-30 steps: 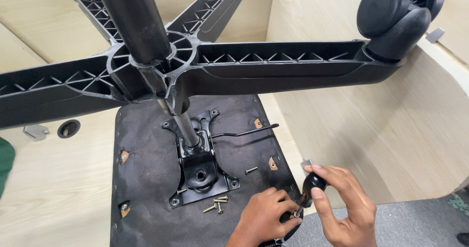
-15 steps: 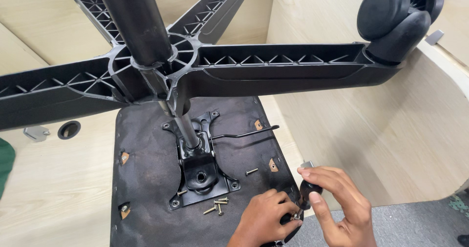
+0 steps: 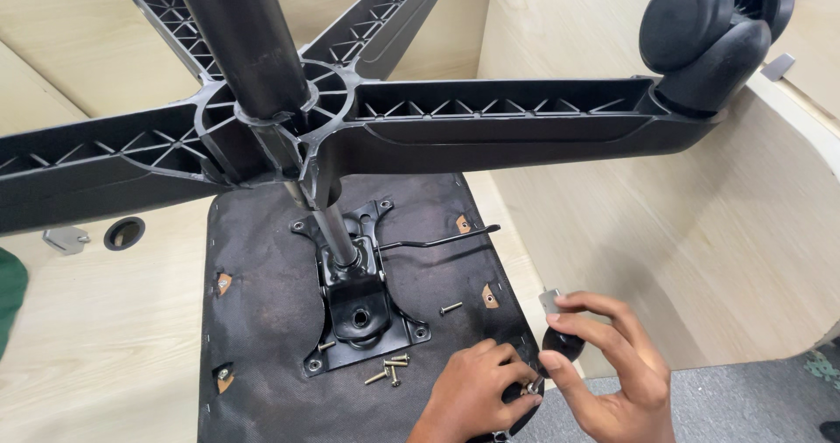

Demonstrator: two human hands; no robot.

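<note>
- Left hand: bottom edge of view, fingers curled tight at the near right corner of the seat underside; pinching something small & metallic at the fingertips, can't tell exactly what.
- Right hand: just off that corner, fingers wrapped round a black knob part w/ a small grey metal tab sticking up above it. Hands near touching at the corner.
- Seat underside: black fabric-covered board lying flat on a light wood tabletop; few small tears w/ tan showing thru along the edges.
- Black metal mounting plate bolted at centre of the board, gas cylinder rising from it, thin black lever pointing right.
- Loose screws in a small cluster just below the plate; one more screw lying alone to its right.
- Black star base overhead, ribbed arms spread, twin caster at top right.
- No packages, labels or signs readable; round cable hole in the tabletop at left.
</note>
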